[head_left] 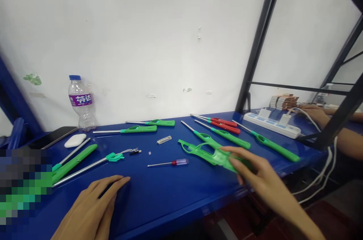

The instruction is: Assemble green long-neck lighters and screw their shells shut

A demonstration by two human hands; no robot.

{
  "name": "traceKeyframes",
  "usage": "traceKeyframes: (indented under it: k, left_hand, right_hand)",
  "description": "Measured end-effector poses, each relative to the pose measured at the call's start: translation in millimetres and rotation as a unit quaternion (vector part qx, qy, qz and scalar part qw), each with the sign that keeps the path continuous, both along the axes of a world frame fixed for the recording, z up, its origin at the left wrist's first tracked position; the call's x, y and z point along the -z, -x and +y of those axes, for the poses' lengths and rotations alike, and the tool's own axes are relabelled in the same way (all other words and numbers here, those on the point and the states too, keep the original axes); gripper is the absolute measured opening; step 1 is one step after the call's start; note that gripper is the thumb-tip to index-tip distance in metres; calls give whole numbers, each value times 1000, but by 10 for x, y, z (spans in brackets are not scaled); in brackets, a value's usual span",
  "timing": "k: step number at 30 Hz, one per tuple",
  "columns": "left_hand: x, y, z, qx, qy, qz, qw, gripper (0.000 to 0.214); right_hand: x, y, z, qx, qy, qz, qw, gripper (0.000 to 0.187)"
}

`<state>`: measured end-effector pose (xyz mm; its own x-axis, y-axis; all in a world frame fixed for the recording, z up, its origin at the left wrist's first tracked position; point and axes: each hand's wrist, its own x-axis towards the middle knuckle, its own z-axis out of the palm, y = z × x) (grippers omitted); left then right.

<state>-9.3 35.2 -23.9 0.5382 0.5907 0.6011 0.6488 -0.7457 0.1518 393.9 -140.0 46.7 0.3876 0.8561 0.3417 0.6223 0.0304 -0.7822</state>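
My right hand (249,168) grips green lighter casing pieces (210,153) by the handle end, with the trigger-loop end pointing left over the table. Nothing is in my left hand (96,202), which rests on the blue table with its fingers stretched out. Between the hands lies a screwdriver (178,162) with a clear purplish handle. Beyond it are a clear fuel tank (164,140) and a tiny white piece (149,153). A metal lighter tube with a teal end (113,157) sits beyond my left hand, beside a small black igniter (135,152) with a wire.
Green lighters (138,129) and red lighters (224,124) lie along the back and right. A bottle (82,104), white case (75,140) and phone (55,137) stand or lie at left. At right are a power strip (272,125), a dark frame (261,39) and another person's arm (340,138).
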Motion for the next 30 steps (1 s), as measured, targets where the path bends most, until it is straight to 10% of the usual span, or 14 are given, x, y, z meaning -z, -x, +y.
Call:
traceKeyframes:
  k: [5, 11, 19, 30]
  left_hand:
    - [-383, -155, -282, 39, 78, -104, 991, 36]
    - [-518, -167, -327, 97, 164, -152, 970, 28]
    - [-444, -180, -243, 76, 171, -92, 978, 23]
    - [-354, -204, -194, 39, 89, -109, 989, 38]
  right_hand:
    - [50, 785, 405, -194, 53, 59, 978, 47]
    - [67, 1116, 584, -251, 61, -8, 966, 38]
    - [63, 338, 695, -11, -67, -212, 975, 38]
    - [285, 42, 664, 1, -2, -306, 952, 43]
